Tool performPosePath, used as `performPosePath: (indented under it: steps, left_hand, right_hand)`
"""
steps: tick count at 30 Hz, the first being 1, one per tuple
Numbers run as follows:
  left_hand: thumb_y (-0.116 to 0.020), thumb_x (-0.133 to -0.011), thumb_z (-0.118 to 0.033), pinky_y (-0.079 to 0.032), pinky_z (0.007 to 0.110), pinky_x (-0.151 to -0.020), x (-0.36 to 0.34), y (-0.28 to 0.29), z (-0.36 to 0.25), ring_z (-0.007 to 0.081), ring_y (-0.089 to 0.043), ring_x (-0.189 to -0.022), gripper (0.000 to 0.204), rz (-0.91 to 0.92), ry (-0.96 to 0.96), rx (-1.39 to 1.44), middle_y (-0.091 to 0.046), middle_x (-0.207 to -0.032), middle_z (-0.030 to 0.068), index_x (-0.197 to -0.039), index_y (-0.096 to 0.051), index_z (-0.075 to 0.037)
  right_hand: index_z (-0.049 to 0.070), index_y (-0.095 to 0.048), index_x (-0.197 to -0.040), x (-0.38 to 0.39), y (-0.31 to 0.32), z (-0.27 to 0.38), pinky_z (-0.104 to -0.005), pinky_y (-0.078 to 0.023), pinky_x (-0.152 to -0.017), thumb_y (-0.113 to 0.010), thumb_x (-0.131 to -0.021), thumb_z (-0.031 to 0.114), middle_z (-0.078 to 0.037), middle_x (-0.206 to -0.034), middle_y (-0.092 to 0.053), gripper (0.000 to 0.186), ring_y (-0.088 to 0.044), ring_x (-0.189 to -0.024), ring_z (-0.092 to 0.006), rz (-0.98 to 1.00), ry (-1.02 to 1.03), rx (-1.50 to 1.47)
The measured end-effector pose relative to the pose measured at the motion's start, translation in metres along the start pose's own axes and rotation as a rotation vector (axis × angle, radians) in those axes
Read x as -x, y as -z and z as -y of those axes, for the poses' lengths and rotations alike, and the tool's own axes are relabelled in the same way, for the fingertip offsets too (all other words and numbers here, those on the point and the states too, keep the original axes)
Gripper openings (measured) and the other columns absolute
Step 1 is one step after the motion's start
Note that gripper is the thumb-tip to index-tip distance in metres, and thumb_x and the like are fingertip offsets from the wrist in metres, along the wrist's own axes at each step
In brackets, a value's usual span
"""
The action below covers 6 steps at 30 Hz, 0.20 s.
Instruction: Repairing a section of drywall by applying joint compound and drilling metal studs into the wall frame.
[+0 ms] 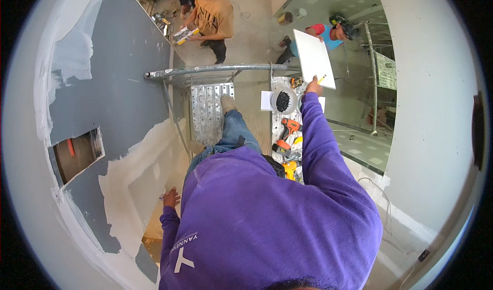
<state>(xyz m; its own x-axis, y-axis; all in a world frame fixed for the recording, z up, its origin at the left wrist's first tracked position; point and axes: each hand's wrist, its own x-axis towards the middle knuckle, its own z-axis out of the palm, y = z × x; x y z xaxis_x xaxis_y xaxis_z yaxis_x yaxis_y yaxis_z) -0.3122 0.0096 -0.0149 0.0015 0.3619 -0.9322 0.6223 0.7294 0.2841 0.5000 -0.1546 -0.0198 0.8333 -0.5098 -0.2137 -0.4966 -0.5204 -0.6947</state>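
My right hand [314, 87] is stretched out ahead to the right, closed on the lower corner of a white board [314, 59]. A yellow pencil [322, 79] sticks out by its fingers, against the board. Past the board, a person in a blue and red shirt [333, 37] has a hand at its far edge. Low on the left, my left hand [171, 198] is beside the patched wall, fingers apart; a small pale spot shows at its fingertips, too small to name. A bowl of black screws [283, 101] stands on the plank near my right forearm.
An orange drill [288, 135] and a yellow power tool [290, 170] lie on the metal plank. My foot is on another perforated plank [205, 115]. A scaffold pipe [215, 70] crosses ahead. The grey wall has a cut opening [77, 156]. Another person [214, 15] stands below.
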Motion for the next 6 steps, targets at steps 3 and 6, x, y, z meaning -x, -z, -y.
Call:
performPosePath:
  steps: [3,6]
  left_hand:
    - [-0.063,-0.087,-0.043,-0.049,0.034,-0.066,0.032,-0.042,-0.054,0.0207,-0.061,-0.079,0.047,0.016,-0.155,-0.139,-0.063,-0.090,0.0076,-0.113,-0.058,-0.003]
    - [-0.061,-0.089,-0.038,-0.050,0.032,-0.078,0.041,-0.070,-0.088,0.0217,-0.063,-0.086,0.041,-0.082,-0.175,-0.341,-0.068,-0.093,0.0110,-0.100,-0.065,0.001]
  right_hand:
    - [-0.016,-0.059,-0.108,-0.084,0.007,-0.047,-0.0388,-0.050,-0.082,-0.054,-0.080,0.070,-0.022,-0.102,-0.067,0.090,-0.064,-0.092,-0.0342,-0.144,-0.231,0.331]
    - [-0.017,-0.054,-0.116,-0.093,0.010,-0.098,-0.0378,-0.047,-0.090,-0.043,-0.082,0.075,-0.025,-0.114,-0.062,0.098,-0.061,-0.105,-0.0314,0.247,-0.344,0.262]
